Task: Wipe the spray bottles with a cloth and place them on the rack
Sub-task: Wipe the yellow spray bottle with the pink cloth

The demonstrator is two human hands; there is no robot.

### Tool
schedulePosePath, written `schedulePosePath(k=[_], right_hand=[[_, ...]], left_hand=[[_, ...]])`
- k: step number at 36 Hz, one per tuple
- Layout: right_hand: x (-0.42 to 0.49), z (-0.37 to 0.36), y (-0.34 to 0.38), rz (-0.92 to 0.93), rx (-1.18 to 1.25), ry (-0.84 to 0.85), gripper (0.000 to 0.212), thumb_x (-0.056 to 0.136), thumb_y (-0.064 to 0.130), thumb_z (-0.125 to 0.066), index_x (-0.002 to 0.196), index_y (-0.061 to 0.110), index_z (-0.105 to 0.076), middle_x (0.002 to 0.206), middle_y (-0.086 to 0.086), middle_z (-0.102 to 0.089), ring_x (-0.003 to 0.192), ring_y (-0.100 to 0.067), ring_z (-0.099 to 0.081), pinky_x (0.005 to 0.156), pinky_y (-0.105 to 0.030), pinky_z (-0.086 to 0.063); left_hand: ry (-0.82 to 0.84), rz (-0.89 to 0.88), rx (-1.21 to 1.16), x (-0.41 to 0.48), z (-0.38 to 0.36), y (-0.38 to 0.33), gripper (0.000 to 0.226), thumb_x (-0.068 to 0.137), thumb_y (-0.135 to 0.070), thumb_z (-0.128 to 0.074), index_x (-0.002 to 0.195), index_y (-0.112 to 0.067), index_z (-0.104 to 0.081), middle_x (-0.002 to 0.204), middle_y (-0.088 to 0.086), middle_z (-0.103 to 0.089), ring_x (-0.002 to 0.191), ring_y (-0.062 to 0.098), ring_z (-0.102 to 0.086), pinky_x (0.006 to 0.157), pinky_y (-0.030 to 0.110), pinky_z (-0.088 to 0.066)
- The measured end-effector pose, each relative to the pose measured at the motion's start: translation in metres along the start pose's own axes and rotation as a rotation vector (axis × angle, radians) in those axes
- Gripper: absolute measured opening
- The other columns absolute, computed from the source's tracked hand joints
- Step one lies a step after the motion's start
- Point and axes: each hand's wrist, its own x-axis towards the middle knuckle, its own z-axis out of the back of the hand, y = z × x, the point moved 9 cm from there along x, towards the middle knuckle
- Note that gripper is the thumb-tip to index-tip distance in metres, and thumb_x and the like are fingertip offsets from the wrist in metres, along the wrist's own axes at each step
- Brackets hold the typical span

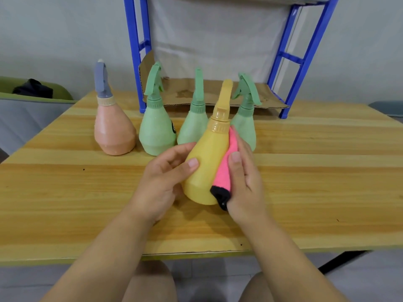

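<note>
A yellow spray bottle (206,162) is held tilted above the wooden table (316,171), nozzle pointing away from me. My left hand (162,182) grips its left side. My right hand (244,177) presses a pink cloth with a black edge (224,171) against its right side. Behind it stand three green spray bottles (156,129), (193,125), (246,125) and, at the left, a peach spray bottle with a grey nozzle (113,131). The blue rack (305,55) stands at the table's far edge.
A sheet of brown cardboard (218,92) lies on the rack's lowest level. A green-edged seat with a dark object (32,89) is off to the left. The table's front edge runs just above my knees.
</note>
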Motion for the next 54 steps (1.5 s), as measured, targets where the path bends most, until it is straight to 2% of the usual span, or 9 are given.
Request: schedulePosePath(k=[5,10,15,20,26,35,39,45,54], right_hand=[[-0.001,0.011,-0.013,-0.183,0.216,-0.037,0.039,0.094,0.039,-0.032,0.124,0.027,-0.054,0.109,0.021,-0.067,0.110,0.003,-0.058,0.087,-0.012,-0.045],[-0.001,0.008,-0.013,-0.128,0.011,-0.101,0.059,0.092,0.061,-0.028,0.136,0.026,-0.045,0.133,0.006,-0.055,0.126,-0.006,-0.047,0.107,-0.037,-0.039],[0.000,0.006,0.002,0.029,-0.070,-0.130,0.054,0.094,0.056,-0.028,0.138,0.027,-0.037,0.134,0.016,-0.048,0.127,-0.003,-0.045,0.104,-0.024,-0.038],[-0.005,0.003,0.017,0.183,-0.245,-0.129,0.054,0.100,0.043,-0.029,0.141,0.009,-0.035,0.141,-0.002,-0.045,0.132,-0.012,-0.041,0.108,-0.033,-0.036],[-0.006,0.000,0.012,0.158,-0.291,-0.122,0.052,0.100,0.038,-0.029,0.145,0.012,-0.030,0.148,0.002,-0.037,0.138,-0.009,-0.032,0.113,-0.027,-0.028],[-0.002,0.009,-0.010,-0.108,0.172,-0.107,0.044,0.094,0.052,-0.039,0.129,0.030,-0.052,0.128,0.001,-0.061,0.123,-0.016,-0.053,0.105,-0.049,-0.040],[-0.003,0.011,-0.011,-0.091,0.088,-0.135,0.040,0.098,0.043,-0.036,0.133,0.029,-0.049,0.129,0.006,-0.058,0.125,-0.012,-0.051,0.107,-0.042,-0.040],[-0.003,0.004,0.001,0.060,-0.159,-0.127,0.040,0.097,0.049,-0.026,0.136,0.040,-0.031,0.132,0.040,-0.039,0.132,0.005,-0.036,0.107,-0.014,-0.029],[-0.002,0.008,-0.013,-0.101,0.145,-0.117,0.062,0.088,0.063,-0.040,0.134,0.022,-0.050,0.131,-0.002,-0.058,0.126,-0.018,-0.051,0.106,-0.052,-0.039]], left_hand=[[0.068,0.004,0.027,-0.001,-0.009,0.004,0.067,0.051,-0.049,-0.087,0.111,-0.028,-0.070,0.119,0.006,-0.067,0.108,0.022,-0.064,0.079,0.032,-0.055],[0.022,-0.048,0.180,0.005,-0.007,0.003,0.079,0.037,-0.052,-0.091,0.111,-0.044,-0.066,0.131,0.003,-0.058,0.119,0.019,-0.058,0.095,0.037,-0.050],[-0.061,0.008,0.049,0.005,0.005,0.004,0.083,0.041,-0.043,-0.093,0.116,-0.031,-0.062,0.117,0.003,-0.066,0.106,0.025,-0.065,0.083,0.040,-0.054],[-0.056,0.048,-0.062,0.001,0.002,0.003,0.034,0.072,-0.022,-0.066,0.106,-0.017,-0.065,0.101,0.005,-0.071,0.090,0.020,-0.067,0.068,0.035,-0.057],[-0.004,-0.001,0.001,0.004,-0.002,0.002,0.068,0.045,-0.044,-0.091,0.108,-0.030,-0.070,0.107,0.001,-0.072,0.096,0.020,-0.069,0.070,0.029,-0.057],[-0.021,0.016,-0.004,0.004,0.001,0.005,0.055,0.058,-0.030,-0.077,0.110,-0.026,-0.061,0.110,0.000,-0.069,0.094,0.018,-0.067,0.068,0.031,-0.056],[0.029,0.028,0.015,0.004,-0.006,0.006,0.042,0.068,-0.023,-0.077,0.108,-0.026,-0.066,0.109,-0.003,-0.070,0.097,0.017,-0.067,0.071,0.030,-0.056],[0.052,0.010,0.044,0.007,-0.007,0.005,0.072,0.051,-0.032,-0.088,0.118,-0.031,-0.064,0.122,0.003,-0.066,0.110,0.021,-0.064,0.080,0.029,-0.055],[-0.030,0.026,-0.019,0.003,0.000,0.005,0.030,0.070,-0.025,-0.073,0.099,-0.023,-0.066,0.096,-0.001,-0.071,0.087,0.015,-0.067,0.067,0.032,-0.056]])
